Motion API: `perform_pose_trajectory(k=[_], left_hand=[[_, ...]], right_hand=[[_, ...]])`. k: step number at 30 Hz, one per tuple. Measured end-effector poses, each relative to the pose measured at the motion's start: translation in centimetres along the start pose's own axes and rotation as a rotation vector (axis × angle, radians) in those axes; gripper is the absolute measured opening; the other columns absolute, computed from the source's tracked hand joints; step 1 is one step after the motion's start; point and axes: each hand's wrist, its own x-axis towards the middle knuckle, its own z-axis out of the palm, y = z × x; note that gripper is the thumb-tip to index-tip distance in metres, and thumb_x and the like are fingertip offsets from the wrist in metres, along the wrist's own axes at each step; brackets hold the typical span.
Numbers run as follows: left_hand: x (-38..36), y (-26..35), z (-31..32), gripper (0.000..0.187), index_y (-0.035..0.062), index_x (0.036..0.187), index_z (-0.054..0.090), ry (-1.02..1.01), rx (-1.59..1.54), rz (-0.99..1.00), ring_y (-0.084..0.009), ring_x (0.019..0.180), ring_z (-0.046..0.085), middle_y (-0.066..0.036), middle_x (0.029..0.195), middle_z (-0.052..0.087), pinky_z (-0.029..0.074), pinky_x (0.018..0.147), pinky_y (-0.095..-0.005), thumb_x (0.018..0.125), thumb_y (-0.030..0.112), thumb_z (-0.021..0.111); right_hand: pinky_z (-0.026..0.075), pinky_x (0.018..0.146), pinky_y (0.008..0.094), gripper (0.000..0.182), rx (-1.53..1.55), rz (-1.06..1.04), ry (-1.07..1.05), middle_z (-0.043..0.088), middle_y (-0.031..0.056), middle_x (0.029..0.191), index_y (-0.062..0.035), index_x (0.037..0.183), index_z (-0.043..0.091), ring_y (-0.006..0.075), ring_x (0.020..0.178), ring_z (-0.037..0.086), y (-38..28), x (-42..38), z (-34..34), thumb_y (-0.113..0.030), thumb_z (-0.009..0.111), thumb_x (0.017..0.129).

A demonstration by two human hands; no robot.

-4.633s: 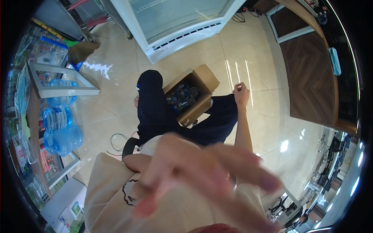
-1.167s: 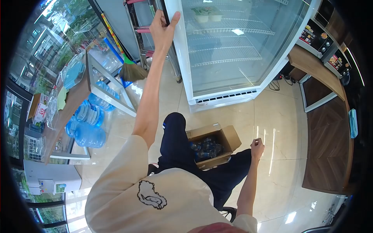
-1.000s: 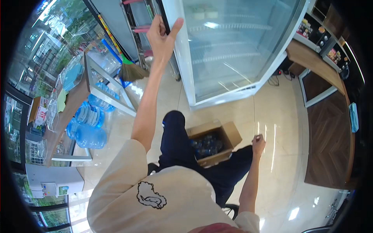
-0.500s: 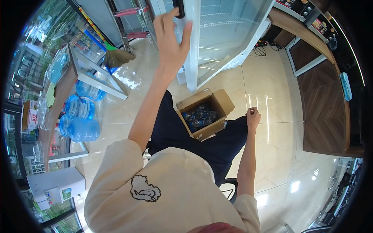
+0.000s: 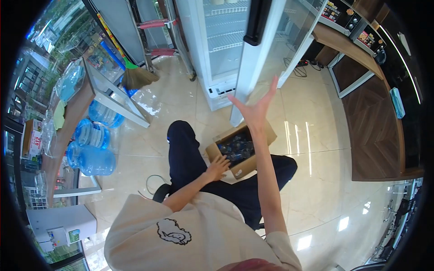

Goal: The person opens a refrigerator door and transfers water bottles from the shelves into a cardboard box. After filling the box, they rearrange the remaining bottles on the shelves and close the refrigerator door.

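Between my knees stands an open cardboard box (image 5: 242, 170) with several clear plastic bottles (image 5: 238, 148) inside. My left hand (image 5: 218, 168) is at the near left rim of the box, fingers spread and touching its edge; I see nothing in its grasp. Above the box's far right side, my right hand (image 5: 254, 108) is raised with thumb and fingers wide apart, holding nothing, close to the lower part of the fridge door (image 5: 255, 61). That glass door is swung open and has a black handle (image 5: 257, 22). White wire shelves show in the fridge (image 5: 226, 43).
Large blue water jugs (image 5: 97, 158) and a table (image 5: 72, 126) are at the left. A broom (image 5: 138, 77) and a ladder (image 5: 158, 27) stand behind. To the right is a wooden counter (image 5: 370, 131); cables (image 5: 300, 67) lie near the back.
The fridge door has swung further open toward the right. My left hand has left the door handle and come down to the box. My right hand has risen from my knee toward the door.
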Motion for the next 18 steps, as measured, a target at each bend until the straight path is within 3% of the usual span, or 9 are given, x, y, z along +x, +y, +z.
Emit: perform_pose_trajectory(k=[1, 4, 6, 9, 12, 18], left_hand=[[-0.3, -0.1, 0.2, 0.061, 0.0073, 0.137, 0.056, -0.069, 0.174, 0.073, -0.0320, 0.137, 0.046, -0.011, 0.136, 0.057, 0.028, 0.120, -0.0516, 0.087, 0.037, 0.075], [0.6, -0.7, 0.6, 0.067, 0.0091, 0.142, 0.054, -0.307, 0.260, 0.021, -0.0267, 0.145, 0.040, -0.006, 0.142, 0.055, 0.018, 0.125, -0.0523, 0.086, 0.042, 0.074], [1.1, -1.2, 0.1, 0.066, 0.0093, 0.140, 0.056, -0.330, 0.282, 0.033, -0.0264, 0.144, 0.041, -0.007, 0.141, 0.056, 0.019, 0.125, -0.0519, 0.085, 0.040, 0.075], [1.4, -2.2, -1.5, 0.065, 0.0097, 0.138, 0.058, -0.348, 0.278, 0.062, -0.0247, 0.142, 0.043, -0.007, 0.138, 0.057, 0.021, 0.123, -0.0498, 0.082, 0.037, 0.076], [0.5, -3.8, -2.6, 0.065, 0.0112, 0.137, 0.060, -0.379, 0.374, 0.086, -0.0220, 0.143, 0.043, -0.005, 0.138, 0.058, 0.024, 0.121, -0.0461, 0.079, 0.034, 0.077], [-3.4, -8.8, -2.9, 0.062, 0.0111, 0.135, 0.063, -0.357, 0.485, 0.161, -0.0192, 0.142, 0.045, -0.003, 0.140, 0.059, 0.026, 0.121, -0.0430, 0.076, 0.027, 0.076]], right_hand=[[0.023, 0.124, 0.0491, 0.123, -0.016, -0.018, 0.066, 0.019, 0.0297, 0.164, 0.0028, 0.159, 0.015, 0.0434, 0.153, 0.021, -0.5, 1.2, 2.1, -0.026, 0.094, 0.069], [0.031, 0.121, 0.0483, 0.115, -0.085, -0.051, 0.210, 0.024, 0.0299, 0.163, -0.0015, 0.160, 0.019, 0.0446, 0.151, 0.027, -1.4, 2.7, 5.5, -0.015, 0.089, 0.069], [0.038, 0.117, 0.0474, 0.110, -0.163, -0.059, 0.210, 0.028, 0.0294, 0.162, -0.0051, 0.160, 0.023, 0.0451, 0.149, 0.033, -0.7, 2.6, 5.2, -0.008, 0.085, 0.069], [0.047, 0.107, 0.0452, 0.106, -0.176, -0.059, 0.256, 0.041, 0.0241, 0.158, -0.0072, 0.161, 0.023, 0.0443, 0.132, 0.054, -0.4, 2.8, 5.5, -0.007, 0.079, 0.071], [0.048, 0.107, 0.0448, 0.107, -0.093, 0.043, 0.193, 0.032, 0.0265, 0.162, -0.0076, 0.159, 0.027, 0.0459, 0.139, 0.047, -0.6, 2.5, 4.7, -0.003, 0.080, 0.067], [0.051, 0.103, 0.0438, 0.106, -0.140, 0.059, 0.186, 0.033, 0.0253, 0.162, -0.0072, 0.159, 0.026, 0.0437, 0.133, 0.053, 0.1, 1.9, 3.3, -0.008, 0.079, 0.068]])
